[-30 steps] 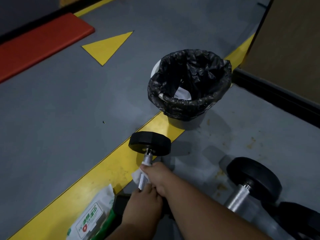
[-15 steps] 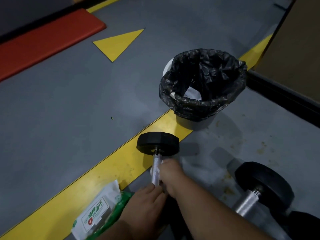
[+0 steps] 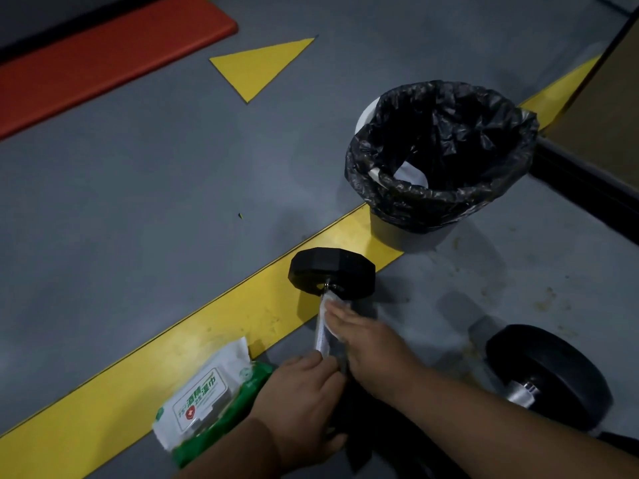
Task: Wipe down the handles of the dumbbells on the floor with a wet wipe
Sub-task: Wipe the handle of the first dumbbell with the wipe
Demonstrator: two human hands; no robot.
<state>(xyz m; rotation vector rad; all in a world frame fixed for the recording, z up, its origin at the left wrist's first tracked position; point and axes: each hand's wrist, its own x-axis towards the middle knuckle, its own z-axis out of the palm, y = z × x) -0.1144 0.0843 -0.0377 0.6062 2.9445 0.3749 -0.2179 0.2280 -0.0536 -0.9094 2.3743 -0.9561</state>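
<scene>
Floor: grey, dim light, crossed by a yellow stripe that runs under the far weight of the gripped dumbbell. A yellow triangle and a red mat lie well beyond the grip, to its far left.

Bin: pale tub with a black liner, standing beyond and right of the grip on the end of the stripe; a white scrap shows inside.

Second dumbbell: round black weight and silver handle stub, on the floor well right of the grip, untouched.

Gripped dumbbell: black hexagonal weight resting on the stripe, silver handle running from it back toward the person. The near weight is hidden under the hands.

Wipe pack: white and green, printed label, lying just left of the left hand, partly on the stripe.

Right hand: laid over the handle with fingers pointing at the far weight, pressing the wipe against the metal. Fingers fairly straight; how far they wrap round the bar cannot be told.

Left hand: at the near end of the handle, fingers curled, fingertips at the bar; a firm hold cannot be confirmed.

Wipe: white, crumpled, wrapped on the handle's far part under the right fingers, reaching to the collar of the weight.
</scene>
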